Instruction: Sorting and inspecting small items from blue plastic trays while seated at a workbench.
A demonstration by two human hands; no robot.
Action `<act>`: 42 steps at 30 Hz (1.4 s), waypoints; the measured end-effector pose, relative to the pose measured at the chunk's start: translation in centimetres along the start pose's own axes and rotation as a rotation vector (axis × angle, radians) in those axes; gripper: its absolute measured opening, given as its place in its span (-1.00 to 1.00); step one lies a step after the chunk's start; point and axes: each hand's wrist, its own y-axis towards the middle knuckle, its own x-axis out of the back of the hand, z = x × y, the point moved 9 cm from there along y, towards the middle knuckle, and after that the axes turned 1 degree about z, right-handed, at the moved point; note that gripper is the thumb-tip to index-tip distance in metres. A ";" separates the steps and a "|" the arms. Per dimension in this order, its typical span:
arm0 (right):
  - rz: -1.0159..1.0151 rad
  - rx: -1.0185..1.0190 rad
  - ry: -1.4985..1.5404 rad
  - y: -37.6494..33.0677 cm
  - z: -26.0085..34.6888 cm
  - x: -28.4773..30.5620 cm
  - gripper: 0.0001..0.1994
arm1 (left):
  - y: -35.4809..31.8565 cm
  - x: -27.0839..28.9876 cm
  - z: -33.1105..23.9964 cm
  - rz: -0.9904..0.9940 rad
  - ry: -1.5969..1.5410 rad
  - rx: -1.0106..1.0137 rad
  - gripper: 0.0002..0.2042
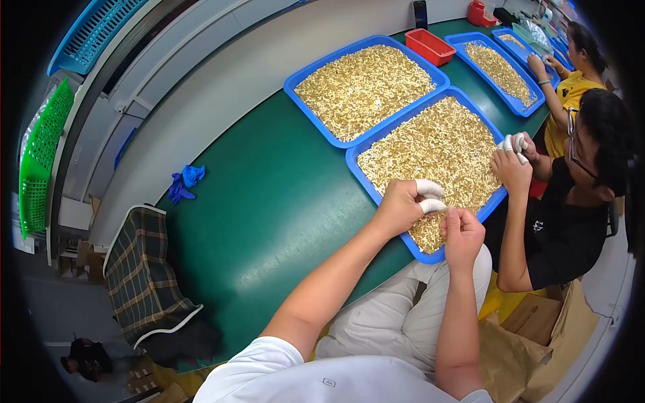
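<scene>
Left hand (402, 205), white cots on its curled fingertips, pinches something tiny with the right hand (461, 232) over the blue plastic tray of small golden pieces (437, 151), whose long axis runs diagonally up-right across the green tabletop (269, 201).

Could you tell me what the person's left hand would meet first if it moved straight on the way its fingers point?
Probably the right hand, close beside the left hand over the blue plastic tray of small golden pieces; depth is unclear.

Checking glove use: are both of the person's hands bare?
No: the left hand wears white finger cots on two fingertips, while the right hand looks bare.
</scene>
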 end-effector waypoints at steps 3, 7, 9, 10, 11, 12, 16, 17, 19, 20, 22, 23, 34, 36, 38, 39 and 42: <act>-0.001 -0.026 0.025 0.0 0.1 0.1 -0.79 | 0.1 -0.2 -0.3 -0.031 -0.084 -0.059 -0.80; -0.036 -0.028 0.094 -0.1 0.3 0.1 -0.78 | 0.2 0.2 0.0 -0.068 -0.191 -0.060 -0.73; -0.038 -0.027 0.132 0.1 0.3 0.1 -0.79 | 0.3 0.5 0.4 -0.089 -0.267 -0.032 -0.73; -0.053 -0.040 0.139 0.0 0.3 0.1 -0.78 | 0.2 0.7 0.4 -0.107 -0.269 -0.039 -0.72; -0.066 -0.054 0.147 -0.1 0.3 0.2 -0.76 | 0.1 0.8 0.5 -0.127 -0.285 -0.031 -0.74; -0.063 -0.054 0.164 0.0 0.3 0.1 -0.76 | 0.1 1.0 0.4 -0.125 -0.316 -0.042 -0.75; -0.059 -0.036 0.171 0.0 0.3 0.2 -0.78 | 0.2 1.0 0.7 -0.095 -0.394 -0.018 -0.80; -0.065 -0.035 0.169 0.0 0.3 0.4 -0.78 | 0.2 0.8 0.8 -0.075 -0.432 0.012 -0.81; -0.063 -0.034 0.155 0.0 0.3 0.5 -0.78 | 0.1 1.1 0.6 -0.082 -0.420 0.019 -0.84; -0.066 -0.034 0.155 -0.1 0.3 0.5 -0.78 | 0.1 1.1 0.7 -0.067 -0.408 0.034 -0.85; -0.051 -0.039 0.158 -0.1 0.4 0.4 -0.79 | 0.0 1.0 1.1 -0.055 -0.397 0.049 -0.85; -0.050 -0.038 0.158 -0.1 0.4 0.3 -0.79 | 0.0 1.0 1.3 -0.051 -0.392 0.030 -0.86; -0.054 -0.034 0.124 -0.1 0.3 0.1 -0.79 | 0.0 0.6 0.6 -0.006 -0.392 0.009 -0.89; -0.047 -0.043 0.135 -0.2 0.4 0.1 -0.79 | 0.1 0.4 0.5 0.032 -0.381 -0.001 -0.89; -0.036 -0.047 0.158 -0.3 0.4 0.0 -0.80 | 0.0 0.2 0.5 0.032 -0.272 0.015 -0.90; -0.023 -0.047 0.167 -0.3 0.4 -0.2 -0.80 | -0.2 0.4 0.2 0.005 -0.279 -0.007 -0.92; -0.028 -0.065 0.165 -0.4 0.2 0.0 -0.81 | -0.3 0.0 -0.1 0.019 -0.232 0.014 -0.90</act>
